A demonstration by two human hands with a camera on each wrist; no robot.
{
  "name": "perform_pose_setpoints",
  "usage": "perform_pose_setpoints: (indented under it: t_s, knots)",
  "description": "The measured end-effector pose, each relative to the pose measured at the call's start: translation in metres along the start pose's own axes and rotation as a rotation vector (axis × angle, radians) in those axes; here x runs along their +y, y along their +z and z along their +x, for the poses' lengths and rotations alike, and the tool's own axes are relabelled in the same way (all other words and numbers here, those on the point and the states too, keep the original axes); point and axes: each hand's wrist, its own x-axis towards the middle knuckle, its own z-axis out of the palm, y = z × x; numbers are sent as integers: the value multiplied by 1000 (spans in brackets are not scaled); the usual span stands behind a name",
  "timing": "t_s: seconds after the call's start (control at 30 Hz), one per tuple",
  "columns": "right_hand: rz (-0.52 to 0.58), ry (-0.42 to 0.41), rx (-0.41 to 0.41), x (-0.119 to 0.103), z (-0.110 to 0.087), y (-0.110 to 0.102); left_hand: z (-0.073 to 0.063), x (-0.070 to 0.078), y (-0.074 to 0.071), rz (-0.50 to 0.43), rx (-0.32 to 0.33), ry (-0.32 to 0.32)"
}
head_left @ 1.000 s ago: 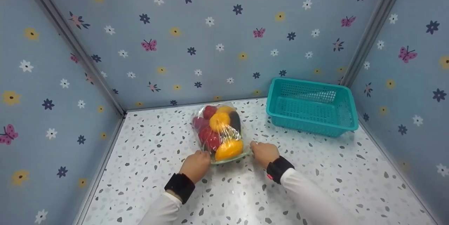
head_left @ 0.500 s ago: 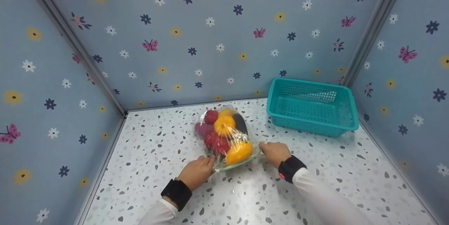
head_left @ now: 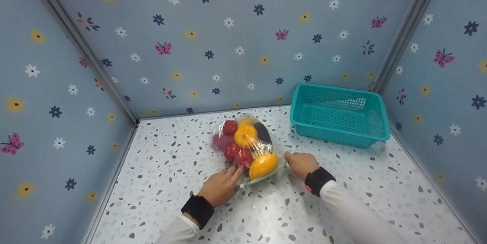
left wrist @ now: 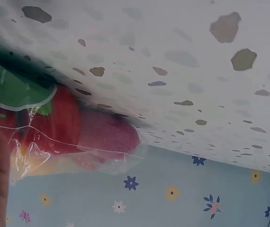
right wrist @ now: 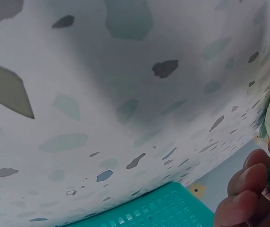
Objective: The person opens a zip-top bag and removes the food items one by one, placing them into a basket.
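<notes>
A clear plastic bag (head_left: 246, 137) full of fruit and vegetables lies on the speckled tabletop in the head view. Red, yellow, purple and dark pieces show through it. My right hand (head_left: 301, 164) pinches the bag's near right corner; in the right wrist view its curled fingers (right wrist: 241, 189) hold a green strip of it. At the near left corner, the fingers of my left hand (head_left: 220, 187) extend onto the plastic. The left wrist view shows the bag's side, with a green printed patch (left wrist: 16, 87), red pieces and a purple one (left wrist: 106, 135). My left thumb is hidden in the head view.
A teal plastic basket (head_left: 338, 116) stands at the back right, against the walls. Flower-patterned panels (head_left: 228, 42) close in the table (head_left: 167, 168) at the back and both sides. Black bands circle both wrists.
The bag has shifted slightly right and toward me. My right hand moved right with its corner. My left hand moved right, its fingers now stretched further over the bag.
</notes>
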Motion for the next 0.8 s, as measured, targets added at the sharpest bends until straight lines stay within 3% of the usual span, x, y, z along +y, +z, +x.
perform_pose_setpoints:
  t_s: [0.07, 0.17, 0.47, 0.67, 0.8]
  knots:
    - [7, -1, 7, 0, -1, 0, 3, 2, 4, 34, -34, -26]
    - [5, -1, -3, 1, -1, 1, 6, 2, 10, 93, -16, -15]
    - [-29, 29, -27, 2, -2, -2, 15, -5, 1, 2, -100, 74]
    - [-131, 53, 111, -13, -7, -9, 13, -8, -10, -92, -161, 55]
    - [-150, -48, 307, -34, -12, -16, 12, -9, -14, -120, -167, 47]
